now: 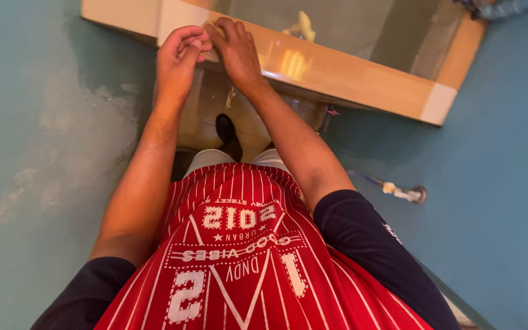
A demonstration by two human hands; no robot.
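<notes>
Both grips, left hand and right hand, were clamped on a small yellowish piece at the ledge's far-left edge; it could have slipped and dropped to the floor.

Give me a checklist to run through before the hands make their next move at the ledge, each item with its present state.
1. Both hands at the ledge's near edge: ok. The left hand and right hand meet on the tan ledge.
2. Small yellowish thing under the right fingertips: ok, though mostly hidden.
3. What that thing is: cannot tell.
4. Left hand's grip: cannot tell. Its fingers curl inward, and nothing shows in them.
5. Ledge beside the hands: ok, bare to the right of them; a pale yellow thing stands farther back.
6. Footing: cannot tell. Only one dark shoe shows below.
</notes>
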